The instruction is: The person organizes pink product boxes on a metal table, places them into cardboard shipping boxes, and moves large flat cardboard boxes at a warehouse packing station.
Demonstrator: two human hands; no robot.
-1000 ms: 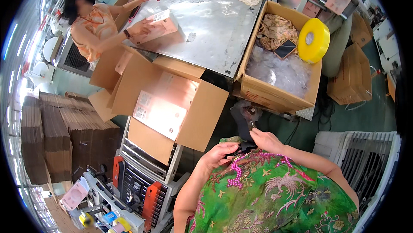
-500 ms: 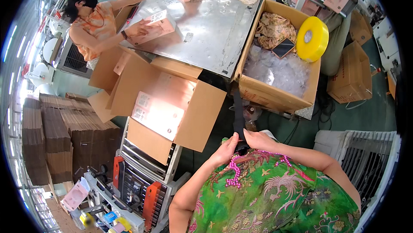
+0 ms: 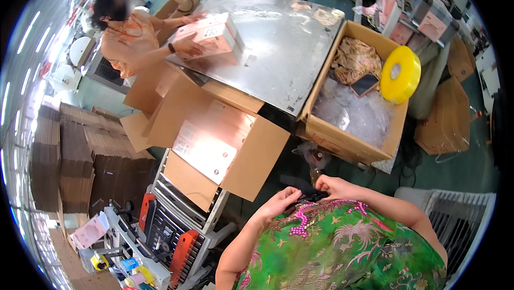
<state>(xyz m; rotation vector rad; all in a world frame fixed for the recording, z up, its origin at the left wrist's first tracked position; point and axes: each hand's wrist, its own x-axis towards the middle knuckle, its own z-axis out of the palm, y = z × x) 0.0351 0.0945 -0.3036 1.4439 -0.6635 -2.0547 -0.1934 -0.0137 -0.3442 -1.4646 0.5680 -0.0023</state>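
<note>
Close to my chest, my left hand (image 3: pixel 284 202) and my right hand (image 3: pixel 332 187) are both closed on a black strap (image 3: pixel 310 196). The strap lies bunched between them, and a loose blurred part sticks out past my fingers. Below my hands is my green patterned top (image 3: pixel 342 247) with purple beads along its neckline. Ahead and to the left stands an open carton (image 3: pixel 257 156) with pale pink printed boxes (image 3: pixel 206 151) inside. An open carton (image 3: pixel 348 145) of crumpled clear plastic, a cloth and a phone (image 3: pixel 365 84) stands ahead on the right.
Across the metal table (image 3: pixel 278 38), a co-worker (image 3: pixel 131 44) has both hands at pink-and-white boxes (image 3: pixel 211 36). A yellow tape roll (image 3: pixel 400 75) rests on the right carton's edge. Flattened cartons (image 3: pixel 75 156) are stacked at left, beside a roller machine (image 3: pixel 171 226) with orange parts.
My hands have moved apart, and the strap, stretched out straight ahead before, is now bunched between them. The co-worker's raised box has come down beside the other. My view has shifted slightly.
</note>
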